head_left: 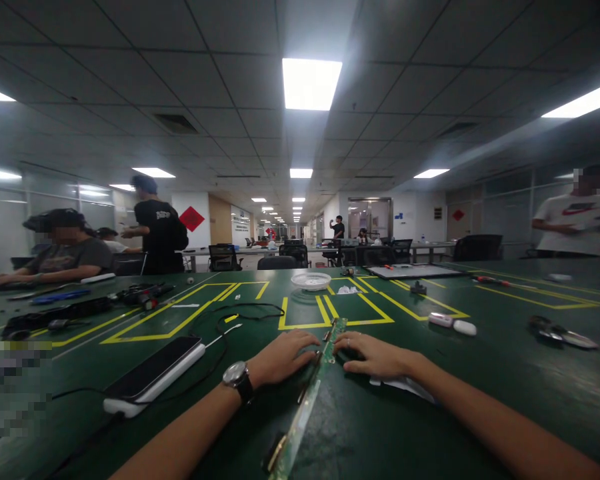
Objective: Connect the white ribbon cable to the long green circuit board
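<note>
A long, narrow green circuit board (307, 407) lies on the green table, running from the near edge away from me. My left hand (286, 355), with a watch (237, 377) on its wrist, rests just left of the board's far part. Its fingers are stretched out, and the fingertips come close to the board's edge; whether they touch it I cannot tell. On the opposite side, my right hand (375, 353) has thumb and fingers apart, the fingertips at the board's right edge. Partly hidden beneath that wrist is a white sheet (405, 385).
A black phone on a white block (155, 373) lies at left with a black cable (225, 343). Ahead stands a white basket (311, 281). A white case (453, 323) and a dark shiny object (560, 332) lie right. A person (65, 247) sits at the far left.
</note>
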`<state>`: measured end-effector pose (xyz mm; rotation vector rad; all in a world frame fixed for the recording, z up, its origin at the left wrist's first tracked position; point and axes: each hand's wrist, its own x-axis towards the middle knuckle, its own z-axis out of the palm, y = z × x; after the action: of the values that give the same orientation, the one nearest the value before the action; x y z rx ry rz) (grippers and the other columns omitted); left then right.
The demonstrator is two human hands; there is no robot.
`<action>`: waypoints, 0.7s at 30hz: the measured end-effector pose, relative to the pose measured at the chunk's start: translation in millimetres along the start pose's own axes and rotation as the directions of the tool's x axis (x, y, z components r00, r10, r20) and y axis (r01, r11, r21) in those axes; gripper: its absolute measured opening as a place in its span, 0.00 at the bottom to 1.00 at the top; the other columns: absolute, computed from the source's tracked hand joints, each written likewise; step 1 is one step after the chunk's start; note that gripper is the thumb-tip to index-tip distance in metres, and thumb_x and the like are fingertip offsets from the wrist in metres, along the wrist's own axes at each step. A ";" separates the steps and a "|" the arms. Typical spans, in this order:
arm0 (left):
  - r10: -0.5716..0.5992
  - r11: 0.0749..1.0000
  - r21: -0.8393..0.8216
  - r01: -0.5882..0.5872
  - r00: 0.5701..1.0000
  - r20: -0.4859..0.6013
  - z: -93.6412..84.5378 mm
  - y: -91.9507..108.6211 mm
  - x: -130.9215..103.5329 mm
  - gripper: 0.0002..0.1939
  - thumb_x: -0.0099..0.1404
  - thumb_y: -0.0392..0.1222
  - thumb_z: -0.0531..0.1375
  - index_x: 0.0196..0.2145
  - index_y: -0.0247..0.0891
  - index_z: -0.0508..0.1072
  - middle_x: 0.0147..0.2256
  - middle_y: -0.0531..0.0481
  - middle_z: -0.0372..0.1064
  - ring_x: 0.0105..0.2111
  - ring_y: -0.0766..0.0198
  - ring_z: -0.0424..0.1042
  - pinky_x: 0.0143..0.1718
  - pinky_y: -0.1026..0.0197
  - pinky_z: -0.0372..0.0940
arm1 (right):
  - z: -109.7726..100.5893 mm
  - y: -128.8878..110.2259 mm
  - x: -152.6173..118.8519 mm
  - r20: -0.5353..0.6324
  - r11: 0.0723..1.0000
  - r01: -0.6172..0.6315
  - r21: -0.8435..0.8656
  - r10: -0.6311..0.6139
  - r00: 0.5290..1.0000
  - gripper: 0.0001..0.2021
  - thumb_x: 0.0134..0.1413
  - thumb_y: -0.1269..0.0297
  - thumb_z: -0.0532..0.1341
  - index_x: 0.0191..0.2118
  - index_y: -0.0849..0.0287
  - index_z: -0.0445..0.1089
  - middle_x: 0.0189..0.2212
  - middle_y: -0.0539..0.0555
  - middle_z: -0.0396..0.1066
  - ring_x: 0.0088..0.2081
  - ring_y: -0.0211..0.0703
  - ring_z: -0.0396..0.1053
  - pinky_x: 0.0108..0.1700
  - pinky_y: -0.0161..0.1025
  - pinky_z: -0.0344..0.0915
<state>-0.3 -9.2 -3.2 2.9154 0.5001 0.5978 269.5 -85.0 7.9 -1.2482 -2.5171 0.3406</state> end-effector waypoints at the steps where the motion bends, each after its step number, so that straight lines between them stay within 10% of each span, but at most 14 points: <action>1: 0.001 1.000 -0.002 -0.001 1.000 0.006 -0.1 -0.6 -0.3 0.17 0.75 0.48 0.50 0.55 0.43 0.69 0.54 0.47 0.69 0.54 0.57 0.66 0.58 0.53 0.59 | 0.7 -1.7 1.1 -0.002 1.000 0.023 0.019 -0.023 1.000 0.19 0.61 0.55 0.60 0.56 0.55 0.68 0.56 0.56 0.66 0.56 0.51 0.63 0.61 0.47 0.57; 5: 0.022 1.000 -0.014 -0.022 0.999 0.044 0.5 0.9 -1.1 0.17 0.74 0.45 0.51 0.57 0.44 0.67 0.56 0.48 0.67 0.57 0.56 0.64 0.60 0.53 0.58 | -1.8 -2.5 5.1 -0.057 0.998 0.051 0.047 -0.049 0.997 0.13 0.59 0.61 0.60 0.49 0.56 0.71 0.50 0.54 0.71 0.50 0.47 0.68 0.56 0.43 0.61; 10: 0.056 0.998 -0.025 -0.054 0.994 0.096 0.8 9.5 -0.9 0.18 0.73 0.43 0.53 0.60 0.44 0.65 0.60 0.46 0.63 0.59 0.55 0.62 0.61 0.51 0.56 | -18.5 15.8 -1.2 -0.271 0.969 -0.198 -0.148 0.153 0.950 0.09 0.57 0.65 0.58 0.41 0.60 0.72 0.39 0.56 0.73 0.39 0.46 0.70 0.43 0.40 0.64; 16: 0.058 0.998 -0.020 -0.056 0.991 0.124 4.5 8.8 -1.6 0.18 0.74 0.45 0.52 0.59 0.45 0.66 0.60 0.46 0.63 0.60 0.54 0.62 0.60 0.50 0.57 | -22.5 29.3 -14.9 -0.050 0.953 -0.257 -0.159 0.252 0.966 0.10 0.52 0.59 0.63 0.38 0.59 0.73 0.35 0.54 0.72 0.34 0.45 0.68 0.33 0.36 0.61; 21: 0.051 0.999 -0.008 -0.051 0.988 0.147 6.1 9.0 -2.0 0.17 0.74 0.46 0.52 0.58 0.45 0.67 0.60 0.47 0.63 0.60 0.54 0.62 0.59 0.50 0.58 | -8.1 22.7 -5.3 -0.097 0.973 -0.200 -0.117 0.189 0.977 0.08 0.53 0.65 0.61 0.39 0.59 0.74 0.35 0.54 0.71 0.36 0.44 0.68 0.36 0.36 0.62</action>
<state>3.1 -18.6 -7.8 2.9469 0.4066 0.3843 292.1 -75.2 6.7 -1.5303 -2.3812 0.1698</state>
